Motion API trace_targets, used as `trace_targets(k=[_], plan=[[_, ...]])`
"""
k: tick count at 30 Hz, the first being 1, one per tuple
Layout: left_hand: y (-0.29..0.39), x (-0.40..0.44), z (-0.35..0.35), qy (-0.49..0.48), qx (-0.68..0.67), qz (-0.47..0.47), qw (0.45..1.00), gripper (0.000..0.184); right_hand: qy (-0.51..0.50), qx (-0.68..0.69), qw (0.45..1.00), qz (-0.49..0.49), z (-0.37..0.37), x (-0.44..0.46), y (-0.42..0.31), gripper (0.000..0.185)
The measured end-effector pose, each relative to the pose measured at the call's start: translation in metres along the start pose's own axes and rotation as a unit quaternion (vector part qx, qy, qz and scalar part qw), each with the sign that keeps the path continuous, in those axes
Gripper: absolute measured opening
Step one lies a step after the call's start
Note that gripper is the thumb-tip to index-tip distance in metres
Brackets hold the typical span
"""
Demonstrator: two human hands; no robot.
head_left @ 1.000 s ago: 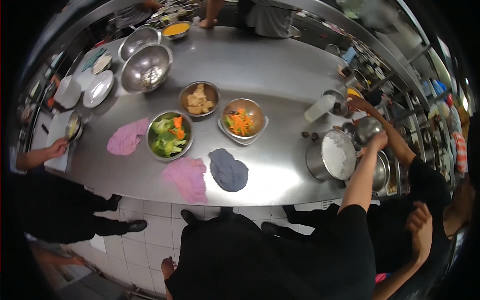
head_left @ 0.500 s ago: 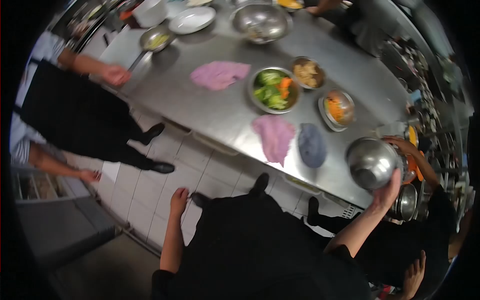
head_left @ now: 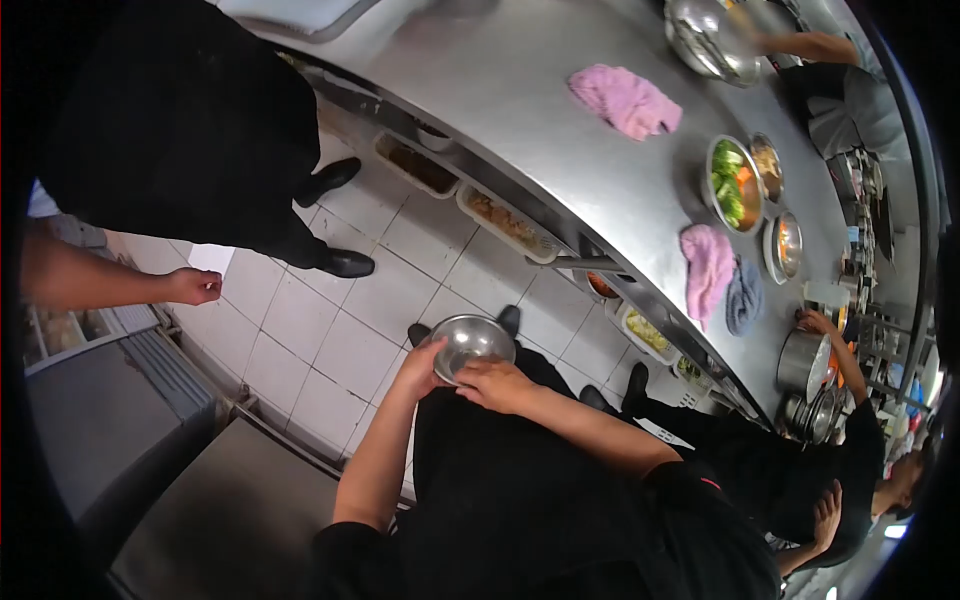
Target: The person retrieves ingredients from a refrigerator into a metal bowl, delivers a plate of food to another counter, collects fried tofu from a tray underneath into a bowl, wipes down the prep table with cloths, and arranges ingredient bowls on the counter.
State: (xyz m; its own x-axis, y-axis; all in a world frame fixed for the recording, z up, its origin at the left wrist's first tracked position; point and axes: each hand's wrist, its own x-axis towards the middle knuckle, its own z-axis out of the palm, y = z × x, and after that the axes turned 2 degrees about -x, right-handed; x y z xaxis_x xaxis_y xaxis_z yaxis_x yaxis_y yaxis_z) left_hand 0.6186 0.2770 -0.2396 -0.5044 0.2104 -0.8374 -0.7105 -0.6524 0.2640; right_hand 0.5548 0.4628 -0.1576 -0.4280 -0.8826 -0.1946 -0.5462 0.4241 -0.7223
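Our left hand (head_left: pixel 422 367) and right hand (head_left: pixel 492 384) grip a round, shiny metal bowl (head_left: pixel 474 343), at seven and five o'clock on its smooth rim.

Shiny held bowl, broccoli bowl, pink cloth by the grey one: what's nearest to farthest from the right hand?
1. Shiny bowl: touching the right hand.
2. Pink cloth: on the table, near its edge.
3. Broccoli bowl: farther across the table.

We can read no text, label, brand, number or sign on anything in view (not even a partial letter).
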Motion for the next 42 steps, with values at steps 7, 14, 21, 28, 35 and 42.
trace_targets(k=[7, 14, 21, 28, 35, 42], plan=[[-0.025, 0.123, -0.101, 0.164, -0.073, 0.112, 0.977, 0.046, 0.096, -0.038, 0.983, 0.149, 0.046, 0.106, 0.191, 0.029], [-0.007, 0.295, -0.176, 0.218, 0.063, 0.251, 0.941, 0.049, 0.215, -0.203, 0.909, 0.294, 0.099, 0.194, 0.421, 0.042], [0.036, 0.363, -0.183, 0.190, 0.173, 0.279, 0.925, 0.053, 0.220, -0.281, 0.888, 0.290, 0.129, 0.202, 0.433, 0.031], [0.082, 0.416, -0.168, 0.121, 0.350, 0.332, 0.868, 0.056, 0.231, -0.282, 0.889, 0.276, 0.128, 0.200, 0.439, 0.049], [0.090, 0.423, -0.145, 0.060, 0.390, 0.306, 0.866, 0.059, 0.252, -0.111, 0.894, 0.353, 0.071, 0.292, 0.521, 0.059], [0.075, 0.440, -0.168, 0.070, 0.383, 0.314, 0.866, 0.060, 0.182, -0.015, 0.915, 0.360, 0.075, 0.312, 0.587, 0.075]])
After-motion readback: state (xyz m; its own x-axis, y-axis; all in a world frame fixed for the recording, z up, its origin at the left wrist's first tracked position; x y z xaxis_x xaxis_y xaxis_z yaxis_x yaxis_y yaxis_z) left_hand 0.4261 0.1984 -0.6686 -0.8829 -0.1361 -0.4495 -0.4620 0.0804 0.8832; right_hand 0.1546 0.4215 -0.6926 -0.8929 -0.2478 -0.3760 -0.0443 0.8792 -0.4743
